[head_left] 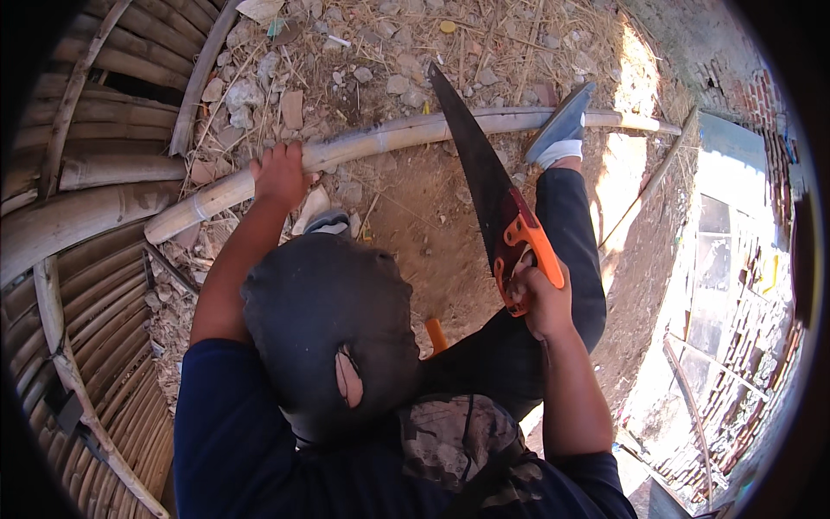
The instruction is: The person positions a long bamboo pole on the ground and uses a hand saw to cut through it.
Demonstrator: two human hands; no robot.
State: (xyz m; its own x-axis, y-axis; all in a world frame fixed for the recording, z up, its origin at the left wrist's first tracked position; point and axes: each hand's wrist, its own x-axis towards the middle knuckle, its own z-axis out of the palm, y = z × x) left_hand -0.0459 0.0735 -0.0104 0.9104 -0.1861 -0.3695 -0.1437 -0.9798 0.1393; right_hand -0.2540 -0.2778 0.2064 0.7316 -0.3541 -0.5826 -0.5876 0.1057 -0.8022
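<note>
A long bamboo pole lies across the ground in front of me. My left hand is wrapped over it near its left end. In my right hand is a hand saw, gripped by its orange and dark red handle. The dark blade points up and away to the left, its outer part crossing over the pole in view. I cannot tell whether blade and pole touch. My right shoe rests on the pole right of the blade. My bent left knee, in dark torn trousers, is close below the left hand.
Bamboo slat panels stand along the left. Rubble and dry straw cover the ground beyond the pole. An orange object shows partly behind my leg. A worn brick wall runs along the right, with a thin stick before it.
</note>
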